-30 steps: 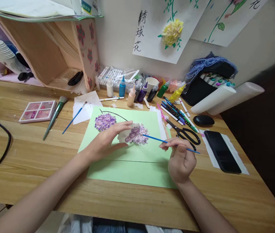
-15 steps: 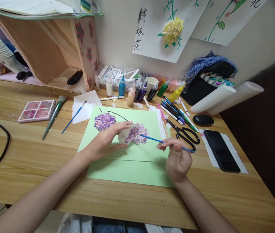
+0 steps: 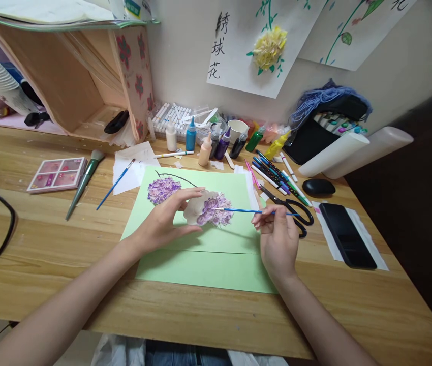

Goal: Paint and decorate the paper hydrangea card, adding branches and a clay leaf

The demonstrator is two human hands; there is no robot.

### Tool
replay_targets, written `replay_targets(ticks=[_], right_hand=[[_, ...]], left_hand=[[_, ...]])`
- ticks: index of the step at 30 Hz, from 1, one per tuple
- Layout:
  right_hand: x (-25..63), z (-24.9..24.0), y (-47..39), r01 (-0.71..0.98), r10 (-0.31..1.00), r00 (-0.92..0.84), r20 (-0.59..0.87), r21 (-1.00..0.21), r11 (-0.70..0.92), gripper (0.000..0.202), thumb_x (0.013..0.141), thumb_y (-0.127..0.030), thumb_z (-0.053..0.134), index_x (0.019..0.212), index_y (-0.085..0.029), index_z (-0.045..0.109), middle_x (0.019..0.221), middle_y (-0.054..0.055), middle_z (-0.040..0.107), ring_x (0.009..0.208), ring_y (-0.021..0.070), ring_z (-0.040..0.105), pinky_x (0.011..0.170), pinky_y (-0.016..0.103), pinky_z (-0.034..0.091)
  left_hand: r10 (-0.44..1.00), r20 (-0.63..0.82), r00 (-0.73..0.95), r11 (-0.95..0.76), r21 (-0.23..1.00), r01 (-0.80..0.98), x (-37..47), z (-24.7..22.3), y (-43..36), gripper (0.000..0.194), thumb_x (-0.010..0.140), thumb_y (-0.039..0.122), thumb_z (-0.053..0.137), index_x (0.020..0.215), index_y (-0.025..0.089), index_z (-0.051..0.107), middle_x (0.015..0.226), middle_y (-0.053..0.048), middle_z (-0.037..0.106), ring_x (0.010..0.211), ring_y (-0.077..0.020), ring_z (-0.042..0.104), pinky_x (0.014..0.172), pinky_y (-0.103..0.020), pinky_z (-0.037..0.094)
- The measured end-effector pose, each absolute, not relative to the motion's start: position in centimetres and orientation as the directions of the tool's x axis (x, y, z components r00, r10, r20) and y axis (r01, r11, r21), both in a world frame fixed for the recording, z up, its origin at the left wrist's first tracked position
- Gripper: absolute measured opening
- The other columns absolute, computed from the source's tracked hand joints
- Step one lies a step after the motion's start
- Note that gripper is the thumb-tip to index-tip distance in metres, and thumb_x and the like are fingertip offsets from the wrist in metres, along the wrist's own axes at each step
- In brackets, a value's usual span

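Paintbrush (image 3: 239, 210) sits pinched between the thumb and fingers of the right hand (image 3: 279, 236), the hand closed about its rear part, bristles pointing left. The left hand (image 3: 164, 218) makes a wide curve, index finger along the top and thumb below, grasping a small pale dish (image 3: 192, 210) between them. The bristles are at the purple paint in the dish; whether they touch it I cannot tell. The dish is tilted above green paper (image 3: 206, 272), overlapping one purple flower (image 3: 224, 218). Another purple flower (image 3: 162, 189) lies just beyond the left fingers. Scissors (image 3: 271, 193) rest behind the right hand.
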State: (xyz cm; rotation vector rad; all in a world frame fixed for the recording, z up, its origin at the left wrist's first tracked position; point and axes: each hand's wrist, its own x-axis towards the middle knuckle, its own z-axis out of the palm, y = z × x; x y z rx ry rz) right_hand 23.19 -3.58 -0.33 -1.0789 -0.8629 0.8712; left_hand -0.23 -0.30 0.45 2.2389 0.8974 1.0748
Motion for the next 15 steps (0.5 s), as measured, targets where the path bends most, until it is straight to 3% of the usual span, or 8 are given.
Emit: replay_targets(ticks=[8,15], right_hand=[[24.3,-0.3,-2.8,-0.243,0.874,0.475,0.098,-0.94,0.237,0.032,0.082,-0.049,0.059,0.072,-0.018,0.058,0.063,-0.002,0.057,0.057,0.0095,0.055,0.053,0.022,0.04],[26.0,-0.3,-2.1,-0.014,0.83,0.498,0.251,-0.955,0.297,0.032,0.088,-0.046,0.051,0.075,-0.018,0.058,0.064,0.0,0.061,0.058,0.0119,0.054,0.054,0.024,0.039]], left_hand=[[0.75,0.504,0.427,-0.658,0.63,0.412,-0.2,0.2,0.0,0.067,0.072,0.024,0.075,0.13,0.023,0.041,0.131,-0.012,0.053,0.119,-0.0215,0.052,0.082,-0.028,0.054],[0.849,0.494,0.188,-0.498,0.628,0.598,-0.8,0.0,0.8,0.067,0.069,0.033,0.077,0.127,0.024,0.043,0.122,-0.008,0.057,0.089,-0.0174,0.06,0.074,-0.031,0.054]])
